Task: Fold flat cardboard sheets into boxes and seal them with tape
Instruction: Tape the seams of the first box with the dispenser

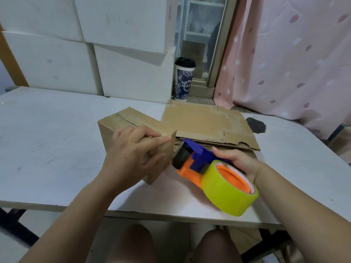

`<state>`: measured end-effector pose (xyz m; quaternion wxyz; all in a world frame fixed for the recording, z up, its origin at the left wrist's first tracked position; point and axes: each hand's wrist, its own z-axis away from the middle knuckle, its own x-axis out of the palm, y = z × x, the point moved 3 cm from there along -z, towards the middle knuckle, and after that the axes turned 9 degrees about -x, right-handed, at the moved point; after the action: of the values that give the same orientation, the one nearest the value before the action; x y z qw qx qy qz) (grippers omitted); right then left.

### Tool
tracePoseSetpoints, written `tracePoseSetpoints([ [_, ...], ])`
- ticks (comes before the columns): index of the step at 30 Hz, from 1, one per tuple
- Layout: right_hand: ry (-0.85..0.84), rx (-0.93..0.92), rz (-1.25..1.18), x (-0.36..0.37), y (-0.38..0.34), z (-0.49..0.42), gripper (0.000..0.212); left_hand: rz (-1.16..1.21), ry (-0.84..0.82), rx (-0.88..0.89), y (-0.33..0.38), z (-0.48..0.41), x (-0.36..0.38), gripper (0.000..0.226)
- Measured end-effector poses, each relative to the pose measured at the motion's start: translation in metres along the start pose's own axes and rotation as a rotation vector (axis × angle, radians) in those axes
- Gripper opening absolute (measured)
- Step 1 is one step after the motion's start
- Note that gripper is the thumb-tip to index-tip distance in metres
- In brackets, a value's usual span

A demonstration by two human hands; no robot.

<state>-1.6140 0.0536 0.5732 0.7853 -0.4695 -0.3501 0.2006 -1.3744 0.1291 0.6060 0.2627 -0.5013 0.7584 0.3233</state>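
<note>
1. The person sits at the white table [47, 141], both forearms stretched out over it and the two hands a little apart
2. The folded cardboard box [136, 115] stands on the table just in front of them, tilted at an angle, with a seam showing along its top
3. Left hand [133, 149] is clamped on the box's near end, fingers curled over the top edge and thumb lying along it
4. Right hand [237, 160] is wrapped round the handle of the tape dispenser [191, 162], a blue and orange one; the handle itself is mostly hidden by the palm
5. The dispenser's black front end sits against the right-hand corner of the box, and its yellow-green tape roll [224, 192] hangs out toward the table's near edge
6. Flat cardboard sheets [205, 122] lie stacked just behind the dispenser, beside the box
7. Further back there's a lidded paper cup [184, 80] on the sill, white foam blocks [57, 59] stacked to the left, a pink curtain [294, 54] on the right
</note>
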Motion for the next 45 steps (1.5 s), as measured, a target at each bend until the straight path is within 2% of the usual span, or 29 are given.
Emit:
tracePoseSetpoints([
  [6,0.071,-0.258,-0.127,0.003,-0.007,0.01,0.059,-0.028,0.068,0.026,0.002,0.005,0.005,0.034],
  [9,0.168,-0.3,-0.167,0.003,-0.011,0.015,0.05,-0.062,0.064,0.08,0.003,0.003,0.004,0.028],
  [12,0.208,-0.31,-0.241,0.004,-0.02,0.019,0.064,-0.088,0.044,0.147,0.002,0.004,0.002,0.023],
  [13,0.188,-0.354,-0.258,0.011,-0.026,0.021,0.063,-0.087,0.03,0.157,-0.001,0.005,0.0,0.02],
  [14,0.178,-0.418,-0.239,0.014,-0.032,0.021,0.05,-0.071,0.012,0.152,-0.005,0.007,-0.001,0.018],
  [15,0.192,-0.482,-0.191,0.017,-0.039,0.022,0.033,-0.049,-0.004,0.134,-0.011,0.009,-0.002,0.017],
  [18,0.264,-0.586,-0.043,0.022,-0.054,0.018,0.032,0.041,-0.024,0.028,-0.028,0.014,-0.011,0.025],
  [21,0.258,-0.533,0.046,0.031,-0.065,0.006,0.082,0.168,-0.027,-0.044,-0.029,0.014,-0.017,0.024],
  [22,0.239,-0.498,0.067,0.038,-0.068,0.001,0.08,0.216,-0.031,-0.089,-0.026,0.013,-0.019,0.02],
  [25,0.146,-0.438,0.123,0.06,-0.081,-0.01,0.054,0.373,-0.033,-0.267,-0.024,0.009,-0.019,0.006],
  [28,0.072,-0.411,0.22,0.077,-0.097,-0.017,0.052,0.407,-0.014,-0.298,-0.029,0.004,-0.017,0.009],
  [30,0.13,-0.414,0.33,0.088,-0.109,-0.02,0.054,0.44,-0.049,-0.313,-0.032,0.0,-0.018,0.012],
  [33,0.316,-0.537,0.616,0.103,-0.127,-0.02,0.044,0.551,-0.136,-0.363,-0.036,-0.003,-0.022,0.021],
  [35,0.318,-0.665,0.795,0.114,-0.136,-0.019,0.038,0.676,-0.198,-0.426,-0.036,-0.005,-0.025,0.027],
  [37,0.279,-0.754,0.951,0.123,-0.138,-0.018,0.028,0.823,-0.202,-0.52,-0.033,-0.008,-0.029,0.021],
  [39,0.288,-0.751,1.139,0.127,-0.134,-0.02,0.034,0.941,-0.138,-0.607,-0.026,-0.014,-0.034,0.023],
  [41,0.327,-0.716,1.339,0.128,-0.127,-0.024,0.043,1.045,-0.08,-0.688,-0.021,-0.019,-0.036,0.035],
  [45,0.313,-0.718,1.422,0.132,-0.118,-0.026,0.047,1.134,-0.063,-0.812,-0.012,-0.022,-0.034,0.029],
])
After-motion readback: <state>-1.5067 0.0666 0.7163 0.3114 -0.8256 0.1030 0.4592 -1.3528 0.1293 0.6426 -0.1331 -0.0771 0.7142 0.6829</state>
